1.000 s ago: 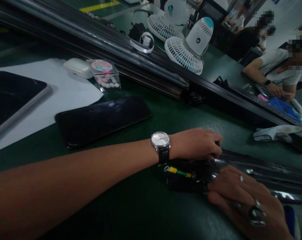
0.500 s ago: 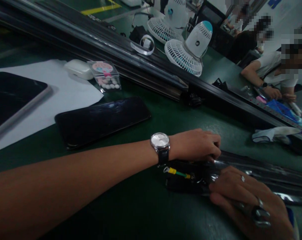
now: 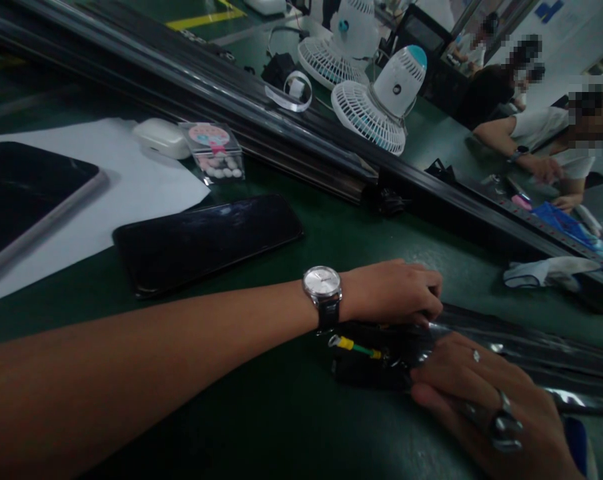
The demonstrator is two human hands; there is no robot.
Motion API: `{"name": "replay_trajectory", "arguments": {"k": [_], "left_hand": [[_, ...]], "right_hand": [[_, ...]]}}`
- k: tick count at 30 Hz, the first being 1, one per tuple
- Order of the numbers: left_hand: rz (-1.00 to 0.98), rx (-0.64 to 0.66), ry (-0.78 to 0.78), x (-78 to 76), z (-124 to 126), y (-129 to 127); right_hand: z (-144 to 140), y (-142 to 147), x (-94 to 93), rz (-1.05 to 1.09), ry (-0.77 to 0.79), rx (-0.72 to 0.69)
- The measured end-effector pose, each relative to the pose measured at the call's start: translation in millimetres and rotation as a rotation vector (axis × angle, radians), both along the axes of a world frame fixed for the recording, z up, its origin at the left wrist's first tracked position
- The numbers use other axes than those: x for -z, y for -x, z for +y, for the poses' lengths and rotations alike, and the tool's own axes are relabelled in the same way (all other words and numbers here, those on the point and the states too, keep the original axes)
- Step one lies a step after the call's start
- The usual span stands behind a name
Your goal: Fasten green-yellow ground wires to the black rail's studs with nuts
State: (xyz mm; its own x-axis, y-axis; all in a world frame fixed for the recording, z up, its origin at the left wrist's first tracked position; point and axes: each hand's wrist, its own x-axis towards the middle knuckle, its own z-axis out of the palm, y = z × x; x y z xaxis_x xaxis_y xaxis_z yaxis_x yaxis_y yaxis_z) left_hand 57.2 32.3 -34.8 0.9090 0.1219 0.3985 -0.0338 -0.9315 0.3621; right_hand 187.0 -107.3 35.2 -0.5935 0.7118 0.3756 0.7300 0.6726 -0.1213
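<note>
My left hand (image 3: 398, 290), with a watch (image 3: 322, 283) on its wrist, is closed with curled fingers at a long bar in shiny black plastic film (image 3: 511, 337). Its fingertips are hidden. My right hand (image 3: 486, 393) wears rings and pinches the near side of the same film; its thumb points left. A shiny metal piece with a forked end (image 3: 506, 430) lies against its fingers; its kind is unclear. From the bar's left end sticks a green-and-yellow wire with a ring terminal (image 3: 348, 343), just below my left wrist.
A black phone (image 3: 211, 243), a tablet-like device (image 3: 31, 193) on white paper (image 3: 146, 187), a white case (image 3: 162, 138) and a candy box (image 3: 215, 153) lie at left. Long dark rails (image 3: 221, 93) cross behind. Beyond are white fans (image 3: 376, 110), a glove (image 3: 546, 272) and a co-worker (image 3: 536, 153).
My right hand has slid slightly left along the black film. My left hand stays put on the bar. The co-worker's hands have moved apart.
</note>
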Motion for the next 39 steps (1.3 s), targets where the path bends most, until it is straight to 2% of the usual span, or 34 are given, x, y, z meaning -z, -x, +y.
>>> {"name": "replay_trajectory", "arguments": {"k": [4,10,14,18,25,34,39], "left_hand": [[0.025,0.009,-0.001,-1.9,0.4,0.3],[0.037,0.001,-0.015,-2.3,-0.2,-0.5],[0.027,-0.002,-0.016,-0.7,-0.2,-1.2],[0.022,0.004,-0.006,-0.4,0.0,-0.7],[-0.005,-0.004,0.009,-1.6,0.0,1.2],[-0.031,-0.01,0.016,0.6,-0.4,-0.6],[-0.014,-0.008,0.003,0.7,-0.3,-1.0]], "right_hand": [[0.7,0.3,1.3,0.077,0.07,-0.044],[-3.6,-18.3,-7.3,-0.056,0.225,-0.17],[-5.4,-28.7,-15.1,-0.09,0.175,-0.099],[-1.0,-22.9,-18.5,-0.033,0.12,-0.028],[3.4,-5.1,-11.8,0.038,0.099,0.011],[1.7,-4.9,-9.9,0.05,0.096,0.012],[-0.8,-3.5,-7.7,0.02,0.035,0.048]]}}
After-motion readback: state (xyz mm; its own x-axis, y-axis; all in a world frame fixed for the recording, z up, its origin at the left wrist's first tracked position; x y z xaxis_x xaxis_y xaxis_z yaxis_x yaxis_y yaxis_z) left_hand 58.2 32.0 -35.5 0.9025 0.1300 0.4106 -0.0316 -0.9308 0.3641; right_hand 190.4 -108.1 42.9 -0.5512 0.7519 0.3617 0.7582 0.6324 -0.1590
